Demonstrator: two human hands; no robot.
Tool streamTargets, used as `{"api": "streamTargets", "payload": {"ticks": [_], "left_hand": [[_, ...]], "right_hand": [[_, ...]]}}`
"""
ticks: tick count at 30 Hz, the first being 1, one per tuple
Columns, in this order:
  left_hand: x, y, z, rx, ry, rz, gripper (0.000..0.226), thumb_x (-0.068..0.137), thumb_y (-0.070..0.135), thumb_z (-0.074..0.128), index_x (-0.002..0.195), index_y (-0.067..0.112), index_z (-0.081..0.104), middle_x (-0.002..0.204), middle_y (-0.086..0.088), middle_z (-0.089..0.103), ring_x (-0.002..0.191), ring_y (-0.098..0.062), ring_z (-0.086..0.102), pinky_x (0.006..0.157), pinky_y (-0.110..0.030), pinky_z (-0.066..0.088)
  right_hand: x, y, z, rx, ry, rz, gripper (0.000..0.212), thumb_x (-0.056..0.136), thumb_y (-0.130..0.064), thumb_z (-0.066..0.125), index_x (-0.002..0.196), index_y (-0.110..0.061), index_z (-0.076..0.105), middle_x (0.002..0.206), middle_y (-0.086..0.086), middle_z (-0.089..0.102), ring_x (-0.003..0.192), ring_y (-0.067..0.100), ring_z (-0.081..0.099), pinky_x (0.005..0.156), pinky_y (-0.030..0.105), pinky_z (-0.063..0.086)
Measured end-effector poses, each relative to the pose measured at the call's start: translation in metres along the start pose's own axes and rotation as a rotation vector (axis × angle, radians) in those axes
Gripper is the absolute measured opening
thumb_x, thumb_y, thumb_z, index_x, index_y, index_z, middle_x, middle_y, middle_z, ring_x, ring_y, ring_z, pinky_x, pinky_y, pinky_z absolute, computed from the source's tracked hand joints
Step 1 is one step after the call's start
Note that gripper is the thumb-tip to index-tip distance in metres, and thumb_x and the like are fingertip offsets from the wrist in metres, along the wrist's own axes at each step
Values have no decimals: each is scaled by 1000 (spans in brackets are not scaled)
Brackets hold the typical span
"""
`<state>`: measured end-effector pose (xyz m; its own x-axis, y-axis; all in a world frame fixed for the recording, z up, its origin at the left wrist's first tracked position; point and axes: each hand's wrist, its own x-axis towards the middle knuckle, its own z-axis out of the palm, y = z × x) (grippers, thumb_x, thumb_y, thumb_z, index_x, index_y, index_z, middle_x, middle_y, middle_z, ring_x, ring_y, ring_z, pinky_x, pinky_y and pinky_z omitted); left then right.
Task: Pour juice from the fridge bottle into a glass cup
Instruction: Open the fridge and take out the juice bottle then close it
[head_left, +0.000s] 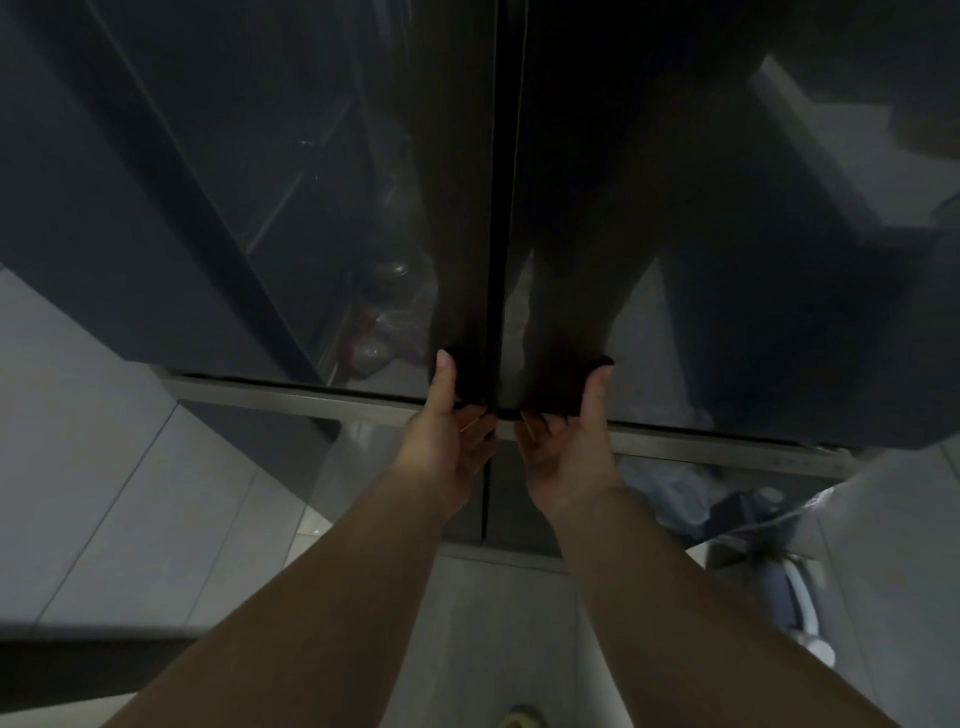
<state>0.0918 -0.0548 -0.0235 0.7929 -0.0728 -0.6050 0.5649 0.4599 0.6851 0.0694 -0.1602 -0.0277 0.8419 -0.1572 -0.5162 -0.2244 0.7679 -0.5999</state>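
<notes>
Two hands are on the fridge (363, 130) from where I'm watching, one on each of its dark, glossy upper doors. At far left is a pale tiled wall (78, 389). Next comes the left door (249, 197), its surface mirroring blurred clutter. My left hand (447, 441) grips this door's bottom corner: thumb flat up the front, fingers curled under the lower edge. Just beside it runs the vertical seam (501, 208) where the doors meet, and they look closed. My right hand (563, 452) grips the right door (727, 260) in mirror fashion, thumb up, fingers hooked beneath. A metal strip (291, 397) runs below both doors. Lower right, blurred bags and a white object (800, 597) sit on the floor. I cannot tell where the juice bottle or glass cup is.
</notes>
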Motion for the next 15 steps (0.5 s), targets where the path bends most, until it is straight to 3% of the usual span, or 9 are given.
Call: {"api": "streamTargets", "payload": {"ticks": [4, 8, 10, 12, 13, 15], "left_hand": [[-9, -1, 0, 46, -35, -37, 68, 85, 64, 52, 128, 12, 57, 118, -12, 67, 109, -24, 61, 86, -36, 47], [-24, 1, 5, 53, -187, -84, 57, 86, 64, 50, 107, 14, 67, 96, -8, 75, 89, -23, 72, 84, -36, 55], [-32, 0, 5, 115, -204, -100, 65, 77, 70, 56, 111, 15, 67, 97, -6, 75, 92, -25, 71, 89, -41, 54], [-44, -4, 4, 240, -242, -132, 88, 59, 79, 60, 126, 21, 60, 115, -5, 70, 103, -24, 65, 89, -40, 51], [-50, -6, 3, 281, -256, -152, 97, 55, 82, 58, 133, 24, 55, 125, -4, 64, 108, -23, 60, 88, -38, 48], [-60, -12, -2, 346, -273, -160, 96, 61, 85, 52, 137, 26, 51, 135, -3, 55, 114, -22, 52, 92, -38, 41]], "right_hand": [[-9, -1, 0, -29, 14, 5, 51, 78, -70, 49, 98, -26, 66, 102, -2, 72, 112, 16, 58, 107, 33, 38], [-28, 11, -5, -15, 36, -42, 62, 77, -75, 46, 108, -24, 66, 107, 1, 74, 104, 15, 68, 97, 32, 46], [-37, 19, -11, 4, 59, -68, 71, 70, -78, 50, 116, -25, 64, 115, 2, 72, 110, 16, 65, 103, 34, 43], [-51, 25, -12, -20, 108, -104, 91, 61, -85, 58, 127, -23, 58, 126, 4, 66, 116, 19, 61, 107, 38, 40], [-58, 28, -13, -44, 199, -126, 100, 57, -86, 64, 133, -21, 53, 132, 5, 61, 119, 21, 58, 109, 41, 39], [-80, 32, -11, -200, 621, -311, 96, 69, -71, 69, 140, -12, 44, 137, 9, 51, 124, 27, 50, 110, 39, 35]]}}
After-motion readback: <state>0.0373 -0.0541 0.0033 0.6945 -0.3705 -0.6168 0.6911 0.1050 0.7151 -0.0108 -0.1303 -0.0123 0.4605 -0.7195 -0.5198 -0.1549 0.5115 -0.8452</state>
